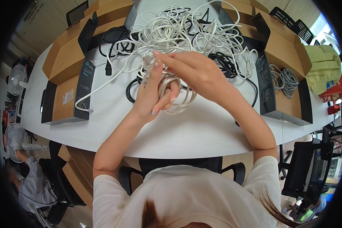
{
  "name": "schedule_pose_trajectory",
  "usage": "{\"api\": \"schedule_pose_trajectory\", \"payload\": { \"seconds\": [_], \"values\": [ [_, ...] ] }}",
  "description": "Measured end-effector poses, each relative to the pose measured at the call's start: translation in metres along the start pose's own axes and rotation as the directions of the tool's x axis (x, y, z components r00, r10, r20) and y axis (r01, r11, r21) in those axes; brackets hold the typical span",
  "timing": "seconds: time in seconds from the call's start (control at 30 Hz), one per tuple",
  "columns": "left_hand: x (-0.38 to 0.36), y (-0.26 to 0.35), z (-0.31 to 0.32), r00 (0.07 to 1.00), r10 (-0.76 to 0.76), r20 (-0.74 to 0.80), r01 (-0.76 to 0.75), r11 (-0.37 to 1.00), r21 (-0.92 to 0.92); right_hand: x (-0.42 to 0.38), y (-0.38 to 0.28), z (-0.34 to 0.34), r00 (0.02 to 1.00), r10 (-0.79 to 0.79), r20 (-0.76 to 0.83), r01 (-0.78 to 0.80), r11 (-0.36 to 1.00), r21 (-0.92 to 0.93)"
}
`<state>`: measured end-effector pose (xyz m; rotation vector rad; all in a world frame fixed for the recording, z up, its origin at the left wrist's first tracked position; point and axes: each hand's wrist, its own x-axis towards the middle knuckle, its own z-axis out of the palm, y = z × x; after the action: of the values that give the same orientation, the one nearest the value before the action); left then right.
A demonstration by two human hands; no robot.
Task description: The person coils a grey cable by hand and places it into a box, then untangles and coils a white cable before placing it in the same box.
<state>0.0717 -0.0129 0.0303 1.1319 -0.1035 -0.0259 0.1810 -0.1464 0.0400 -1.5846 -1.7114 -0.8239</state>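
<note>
My left hand (150, 91) is closed around a coil of pale network cable (185, 102), with its loops hanging over the table between my hands. Above it, my right hand (199, 72) reaches across in a pinch, its thumb and fingertips by my left thumb. Something small and clear (147, 62) shows at these fingertips; I cannot make out whether it is a plug or a wrapper. Just beyond my hands lies a big tangle of white network cables (163, 32). Black cables (225, 64) lie within and beside the pile.
An open cardboard box (66, 91) at left holds a small clear bag (68, 96). The open box (269, 91) at right contains a coiled grey cable (287, 81). A yellow-green bag (323, 68) sits farther right. A seated person (36, 182) and fans (16, 140) are at left.
</note>
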Motion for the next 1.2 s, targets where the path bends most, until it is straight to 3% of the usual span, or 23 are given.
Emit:
{"api": "schedule_pose_trajectory", "payload": {
  "seconds": [0.07, 0.13, 0.3, 0.47, 0.57, 0.6, 0.7, 0.77, 0.87, 0.97, 1.07, 1.2],
  "values": [
    [-0.002, 0.011, 0.003, 0.996, 0.086, -0.020, -0.084, 0.991, 0.101, 0.001, 0.000, -0.007, 0.981, 0.191, 0.023, -0.192, 0.967, 0.166],
    [-0.003, 0.014, -0.004, 0.982, 0.175, 0.065, -0.179, 0.981, 0.069, 0.003, 0.002, -0.012, 0.929, 0.363, 0.064, -0.364, 0.873, 0.324],
    [-0.001, 0.016, -0.013, 0.938, 0.300, 0.170, -0.329, 0.928, 0.175, 0.001, 0.003, -0.012, 0.979, 0.202, 0.015, -0.202, 0.968, 0.149],
    [-0.004, 0.021, -0.010, 0.955, 0.265, 0.136, -0.294, 0.911, 0.290, 0.003, -0.002, -0.017, 0.989, 0.129, 0.070, -0.130, 0.992, 0.007],
    [-0.004, 0.021, -0.005, 0.971, 0.208, 0.117, -0.235, 0.923, 0.305, 0.000, -0.009, 0.001, 0.981, 0.193, 0.031, -0.195, 0.955, 0.223],
    [-0.003, 0.021, -0.004, 0.974, 0.210, 0.085, -0.226, 0.922, 0.314, -0.004, -0.010, 0.004, 0.951, 0.295, 0.091, -0.308, 0.886, 0.346],
    [-0.004, 0.024, -0.004, 0.978, 0.202, 0.043, -0.205, 0.923, 0.326, 0.003, -0.013, -0.002, 0.826, 0.474, 0.304, -0.563, 0.665, 0.491],
    [-0.007, 0.024, -0.004, 0.974, 0.222, 0.043, -0.222, 0.903, 0.368, 0.003, -0.010, -0.001, 0.864, 0.413, 0.289, -0.504, 0.694, 0.514],
    [-0.005, 0.026, -0.009, 0.991, 0.078, -0.110, -0.048, 0.966, 0.253, 0.000, -0.013, 0.007, 0.899, 0.386, 0.207, -0.435, 0.736, 0.519],
    [-0.006, 0.021, -0.013, 0.995, 0.029, -0.097, -0.020, 0.996, 0.089, 0.001, -0.015, 0.011, 0.910, 0.379, 0.165, -0.403, 0.723, 0.561],
    [-0.006, 0.010, -0.017, 0.988, -0.003, -0.157, -0.015, 0.993, -0.116, 0.007, -0.025, 0.003, 0.896, 0.394, 0.205, -0.438, 0.709, 0.553],
    [-0.006, 0.004, -0.020, 0.977, 0.091, -0.191, -0.117, 0.984, -0.132, 0.003, -0.023, 0.014, 0.915, 0.384, 0.121, -0.388, 0.756, 0.527]
  ]
}}
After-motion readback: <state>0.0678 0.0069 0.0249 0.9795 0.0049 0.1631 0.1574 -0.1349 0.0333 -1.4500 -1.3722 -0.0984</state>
